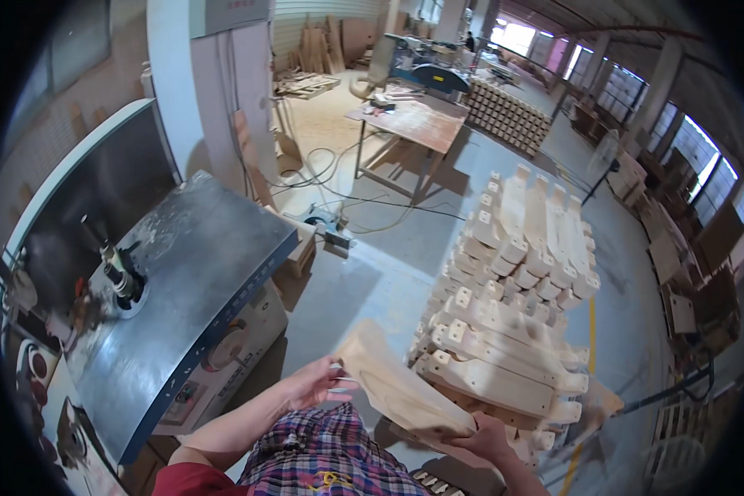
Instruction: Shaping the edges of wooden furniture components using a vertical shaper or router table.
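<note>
A pale, curved, shaped wooden piece (401, 384) hangs tilted in front of me, its far end higher at the left. My right hand (479, 438) is closed on its near right end. My left hand (318, 384) is at its upper left end with fingers apart, the fingertips at or just beside the edge. Just right of the piece, similar shaped wooden parts (496, 318) lie piled in layers, with further stacks (533, 223) behind them.
A machine's metal table (182, 273) with an upright spindle (120, 277) stands on my left. Cables and a blue tool (326, 215) lie on the floor beyond it. A wooden-topped workbench (413, 116) stands farther back. Boards and chairs line the right side.
</note>
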